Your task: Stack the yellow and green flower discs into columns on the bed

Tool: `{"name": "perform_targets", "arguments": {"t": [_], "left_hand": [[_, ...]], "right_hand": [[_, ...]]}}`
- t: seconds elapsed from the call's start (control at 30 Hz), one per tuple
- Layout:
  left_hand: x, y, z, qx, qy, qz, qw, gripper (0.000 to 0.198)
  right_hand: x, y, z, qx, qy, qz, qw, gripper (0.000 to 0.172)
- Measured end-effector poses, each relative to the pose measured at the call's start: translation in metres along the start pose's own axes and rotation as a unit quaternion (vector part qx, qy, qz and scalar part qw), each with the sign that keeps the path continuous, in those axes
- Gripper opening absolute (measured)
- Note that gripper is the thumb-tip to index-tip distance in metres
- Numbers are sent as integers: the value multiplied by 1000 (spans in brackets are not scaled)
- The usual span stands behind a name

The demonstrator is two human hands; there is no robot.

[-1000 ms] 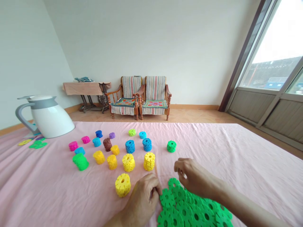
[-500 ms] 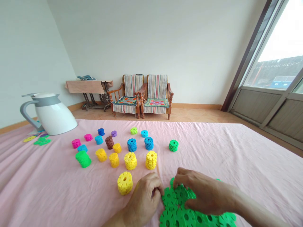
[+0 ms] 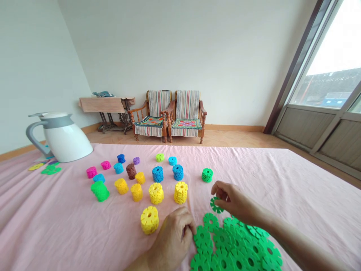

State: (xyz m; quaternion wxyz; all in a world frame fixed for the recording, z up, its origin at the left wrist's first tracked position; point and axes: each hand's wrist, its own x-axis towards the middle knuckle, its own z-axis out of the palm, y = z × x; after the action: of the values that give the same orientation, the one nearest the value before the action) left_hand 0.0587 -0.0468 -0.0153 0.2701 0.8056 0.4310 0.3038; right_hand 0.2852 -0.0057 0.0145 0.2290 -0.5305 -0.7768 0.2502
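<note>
My right hand (image 3: pixel 229 197) pinches one green flower-shaped disc (image 3: pixel 216 204) between thumb and fingers, just above the far edge of a loose pile of green notched discs (image 3: pixel 234 241). Resting on the cloth at the pile's left edge is my left hand (image 3: pixel 176 233), its fingers curled closed; whatever may be inside them is hidden. A short green stack (image 3: pixel 207 175) stands beyond my right hand. Left of my left hand is a yellow stack (image 3: pixel 149 220), and another yellow stack (image 3: pixel 180 192) stands beyond it.
Several more stacks, among them a blue stack (image 3: pixel 157 174), a brown stack (image 3: pixel 131 171) and a leaning green stack (image 3: pixel 100 191), stand on the pink cloth (image 3: pixel 267 169). A white jug (image 3: pixel 67 139) is at the far left, near loose green discs (image 3: pixel 51 169).
My right hand has lifted away from the pile, moving forward with a green disc, which uncovers more of the pile. My left hand has stayed where it was.
</note>
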Motion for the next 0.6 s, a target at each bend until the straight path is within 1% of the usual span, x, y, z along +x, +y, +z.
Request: {"name": "perform_targets", "arguments": {"t": [0.07, 0.1, 0.13, 0.2, 0.27, 0.47, 0.6], "left_hand": [[0, 1, -1, 1, -2, 0, 1000, 32], [0, 1, -1, 2, -3, 0, 1000, 32], [1, 2, -2, 3, -2, 1, 1000, 32], [1, 2, -2, 6, 0, 2, 1000, 33], [1, 2, -2, 7, 1, 3, 1000, 33], [1, 2, -1, 7, 0, 2, 1000, 32], [0, 3, -1, 6, 0, -1, 1000, 32]], "right_hand": [[7, 14, 5, -39, 80, 10, 996, 18], [9, 22, 8, -68, 104, 12, 992, 19], [10, 28, 9, -99, 116, 13, 988, 21], [9, 38, 11, -149, 108, 12, 983, 23], [6, 42, 11, -166, 84, 4, 982, 23], [-6, 38, 8, -159, 31, -38, 986, 28], [-8, 37, 8, -181, 27, -36, 982, 23]]}}
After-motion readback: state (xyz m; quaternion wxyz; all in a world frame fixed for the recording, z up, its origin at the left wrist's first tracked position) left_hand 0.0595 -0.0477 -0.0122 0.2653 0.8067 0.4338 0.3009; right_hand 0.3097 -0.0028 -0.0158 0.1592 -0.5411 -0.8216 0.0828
